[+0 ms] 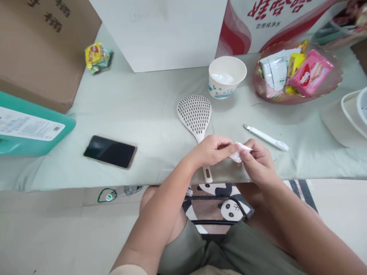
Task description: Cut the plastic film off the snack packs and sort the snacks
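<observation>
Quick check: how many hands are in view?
2: the left hand, partly covering the skimmer, and the right hand, near the cutter. Both pinch the white plastic. No others show.

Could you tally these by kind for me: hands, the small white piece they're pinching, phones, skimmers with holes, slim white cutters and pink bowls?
Hands: 2, left hand and right hand
Pinched white piece: 1
Phone: 1
Skimmer: 1
White cutter: 1
Pink bowl: 1
Total: 7
</observation>
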A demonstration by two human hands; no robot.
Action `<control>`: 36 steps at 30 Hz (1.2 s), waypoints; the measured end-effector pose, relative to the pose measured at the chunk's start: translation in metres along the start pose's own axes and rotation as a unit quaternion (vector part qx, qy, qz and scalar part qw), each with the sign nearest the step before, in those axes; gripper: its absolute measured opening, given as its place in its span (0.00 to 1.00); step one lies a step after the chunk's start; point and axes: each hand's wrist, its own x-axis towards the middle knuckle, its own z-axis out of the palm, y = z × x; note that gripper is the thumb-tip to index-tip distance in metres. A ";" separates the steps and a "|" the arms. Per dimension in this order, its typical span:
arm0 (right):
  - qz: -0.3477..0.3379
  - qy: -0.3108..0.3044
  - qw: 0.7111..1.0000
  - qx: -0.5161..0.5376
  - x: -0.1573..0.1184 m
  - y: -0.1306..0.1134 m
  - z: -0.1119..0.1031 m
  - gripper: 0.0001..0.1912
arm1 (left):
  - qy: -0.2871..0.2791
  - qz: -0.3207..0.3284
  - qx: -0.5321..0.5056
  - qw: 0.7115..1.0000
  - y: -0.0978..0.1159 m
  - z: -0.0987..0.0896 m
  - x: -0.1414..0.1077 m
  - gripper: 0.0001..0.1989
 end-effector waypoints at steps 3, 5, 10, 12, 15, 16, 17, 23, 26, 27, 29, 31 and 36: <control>0.005 0.042 0.995 -0.089 0.019 -0.015 -0.004 0.26 | 0.135 0.025 -0.003 0.991 -0.004 -0.016 0.001 0.14; 0.004 0.085 0.984 -0.158 0.045 -0.031 -0.006 0.23 | 0.217 0.034 0.000 0.976 -0.008 -0.028 -0.001 0.07; -0.019 0.151 0.975 -0.163 0.129 -0.076 -0.005 0.12 | 0.266 -0.017 -0.027 0.964 -0.011 -0.050 -0.012 0.07; 0.014 0.189 0.971 -0.144 0.143 -0.085 -0.001 0.11 | 0.269 -0.017 -0.033 0.962 -0.010 -0.055 -0.018 0.08; -0.008 0.148 0.967 -0.209 0.120 -0.078 0.015 0.20 | 0.292 0.003 -0.031 0.956 -0.005 -0.061 -0.027 0.07; -0.004 0.077 0.963 -0.259 0.103 -0.070 0.023 0.19 | 0.301 0.013 -0.035 0.953 -0.004 -0.063 -0.030 0.07; 0.012 0.025 0.951 -0.307 0.083 -0.060 0.031 0.19 | 0.309 0.023 -0.042 0.950 -0.002 -0.065 -0.032 0.07; 0.077 -0.052 0.908 -0.408 -0.008 -0.018 0.079 0.28 | 0.333 0.040 -0.060 0.940 0.005 -0.075 -0.050 0.12; 0.073 -0.048 0.873 -0.480 -0.016 -0.019 0.091 0.29 | 0.335 0.037 -0.031 0.941 0.008 -0.079 -0.063 0.13; 0.078 -0.056 0.861 -0.499 -0.016 -0.021 0.093 0.29 | 0.337 0.036 -0.025 0.940 0.009 -0.081 -0.068 0.13; 0.090 -0.065 0.844 -0.525 -0.015 -0.025 0.092 0.28 | 0.345 0.040 -0.019 0.937 0.009 -0.083 -0.077 0.12; 0.095 -0.065 0.836 -0.537 -0.014 -0.029 0.089 0.29 | 0.360 0.048 -0.024 0.932 0.009 -0.086 -0.086 0.11; 0.178 -0.065 0.883 -0.431 -0.017 -0.044 0.091 0.36 | 0.399 0.078 -0.060 0.912 0.005 -0.100 -0.098 0.10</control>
